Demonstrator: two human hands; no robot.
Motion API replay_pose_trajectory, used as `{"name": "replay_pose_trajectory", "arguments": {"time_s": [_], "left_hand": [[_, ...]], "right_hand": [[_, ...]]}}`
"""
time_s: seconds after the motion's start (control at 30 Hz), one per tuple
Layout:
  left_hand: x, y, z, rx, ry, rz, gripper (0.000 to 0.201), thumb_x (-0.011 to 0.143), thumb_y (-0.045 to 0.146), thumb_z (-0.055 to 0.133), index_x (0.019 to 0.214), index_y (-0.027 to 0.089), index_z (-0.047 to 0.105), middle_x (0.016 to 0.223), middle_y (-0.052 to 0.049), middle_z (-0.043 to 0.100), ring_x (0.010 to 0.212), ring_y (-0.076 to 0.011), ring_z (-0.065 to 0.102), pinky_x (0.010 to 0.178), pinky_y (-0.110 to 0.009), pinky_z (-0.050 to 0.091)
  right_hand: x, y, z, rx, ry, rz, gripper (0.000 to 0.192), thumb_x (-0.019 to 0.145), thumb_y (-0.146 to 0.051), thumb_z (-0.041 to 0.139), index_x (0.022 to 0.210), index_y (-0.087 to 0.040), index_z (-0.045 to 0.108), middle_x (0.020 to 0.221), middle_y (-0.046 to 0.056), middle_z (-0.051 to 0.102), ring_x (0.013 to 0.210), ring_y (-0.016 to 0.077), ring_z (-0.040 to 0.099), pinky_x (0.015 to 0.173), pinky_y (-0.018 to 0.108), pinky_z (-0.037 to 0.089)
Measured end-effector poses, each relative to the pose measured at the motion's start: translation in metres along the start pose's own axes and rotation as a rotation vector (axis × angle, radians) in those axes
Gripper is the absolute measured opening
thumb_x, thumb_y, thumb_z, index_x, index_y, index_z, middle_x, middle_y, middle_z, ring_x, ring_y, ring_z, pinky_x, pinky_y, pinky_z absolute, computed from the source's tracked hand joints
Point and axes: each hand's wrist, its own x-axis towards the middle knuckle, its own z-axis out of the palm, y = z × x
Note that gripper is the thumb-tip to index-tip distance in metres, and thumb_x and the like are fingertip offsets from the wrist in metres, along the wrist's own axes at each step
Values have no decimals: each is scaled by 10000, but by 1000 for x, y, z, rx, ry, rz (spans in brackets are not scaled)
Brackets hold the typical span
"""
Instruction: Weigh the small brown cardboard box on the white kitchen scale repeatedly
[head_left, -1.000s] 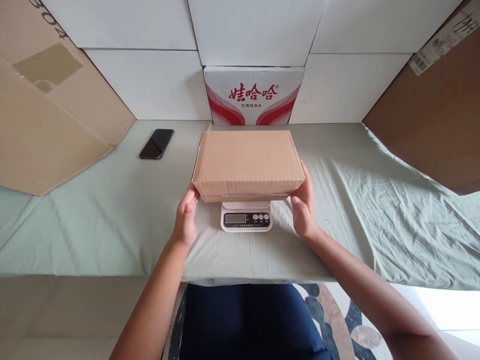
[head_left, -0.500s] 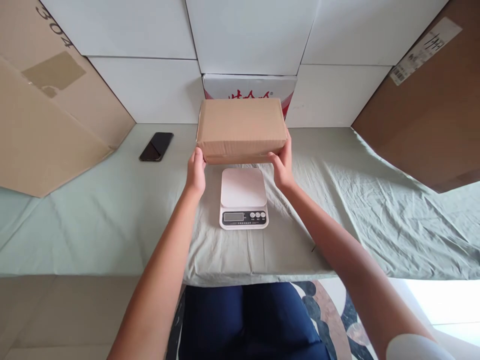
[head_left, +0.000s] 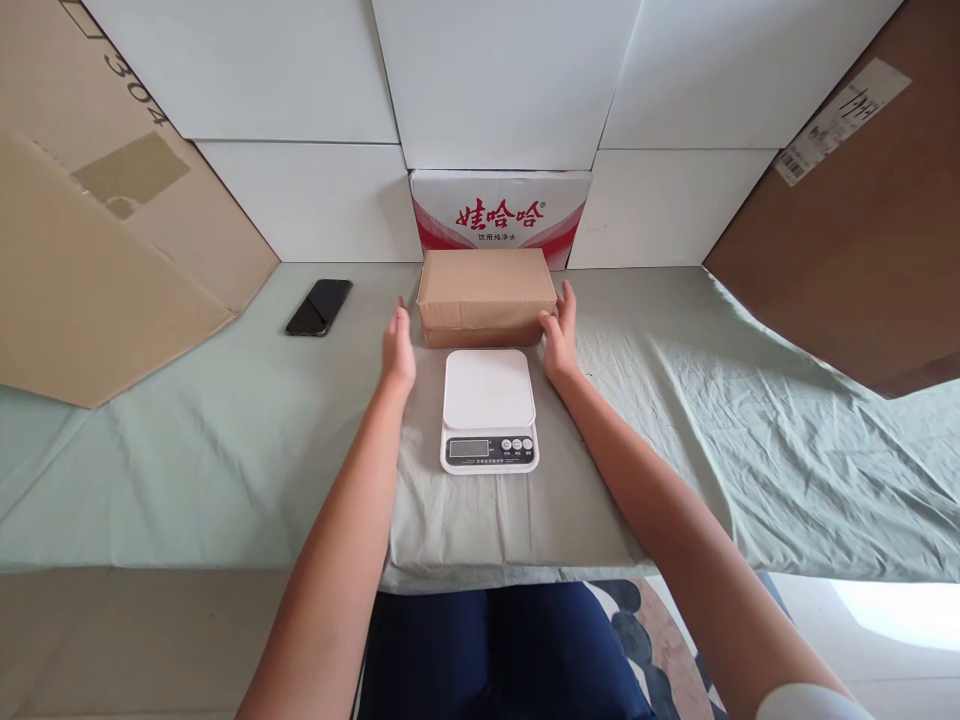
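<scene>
I'm seeing a narrow gap running between the left hand (head_left: 399, 348) and the box (head_left: 486, 295) at mid-frame; the right hand (head_left: 561, 340) is crowding its other side. The carton (head_left: 499, 205) is blocking behind, the scale (head_left: 489, 390) in front. Toward frame right, cloth (head_left: 667, 350) is offering room.

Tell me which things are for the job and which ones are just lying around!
Probably for the job:
small brown box, between the open left hand and the right hand
white scale, in front of the box

Probably just around:
black phone
red-and-white carton, behind the box
big left cardboard
big right cardboard
</scene>
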Motion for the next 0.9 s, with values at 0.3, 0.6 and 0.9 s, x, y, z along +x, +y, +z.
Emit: {"name": "replay_pose_trajectory", "arguments": {"time_s": [0.3, 0.6, 0.9], "left_hand": [[22, -3, -61, -34, 159, -24, 848, 929, 845, 252, 1579, 331, 429, 1781, -52, 145, 1642, -279, 74, 1342, -558, 140], [10, 4, -25, -3, 76, -70, 1022, 849, 895, 369, 1625, 229, 367, 1765, -133, 186, 1638, -289, 151, 1327, -449, 191], [-14, 14, 10, -89, -148, -86, 900, 831, 884, 465, 1493, 283, 570, 1654, -106, 473, 1580, -333, 361, 1292, -491, 292]], "right_hand": [[20, 24, -58, 20, 313, 78, 900, 846, -654, 504, 1611, -324, 164, 1693, 121, 290, 1622, 288, 278, 1300, 645, 209], [9, 4, -47, 0, 306, 135, 785, 868, -577, 520, 1567, -301, 294, 1661, 114, 367, 1597, 260, 341, 1310, 564, 267], [-1, 1, -19, 71, 23, 140, 676, 897, -534, 508, 1527, -348, 348, 1671, 47, 402, 1576, 258, 382, 1296, 557, 320]]}}
